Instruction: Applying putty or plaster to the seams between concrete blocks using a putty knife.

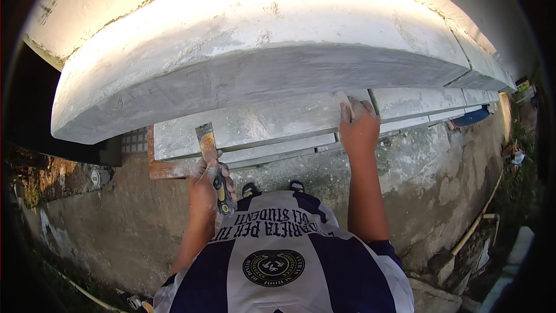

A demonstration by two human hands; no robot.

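A scraper [207,144] is standing out of the person's left hand [209,181], its stained metal blade pointing up and away toward the pale lower slab [266,120]. The fingers are closing firmly around its black and yellow handle. The right hand [360,126] is pinching a small pale flat piece [343,104] between thumb and fingers, the other fingers curling inward. This piece is showing against the lower slab, just below the edge of the upper slab; whether it is touching either surface, I cannot tell. White dust is coating the fingers of both hands.

The long upper slab [260,72] is stretching across the view beyond the hands, its upper part catching bright light and its nearer grey face lying in shade. A dark joint is crossing it toward the right. Below, a brown-edged panel [168,168] is showing at the left end of the lower slab, and a blue object [471,117] is sitting near the right end.

Dark shoes [296,186] are resting on the stained concrete ground [417,159]. The person is wearing a white and dark blue striped shirt [353,269]. Farther right, a pale pipe [470,233] is running near green plants [516,179].
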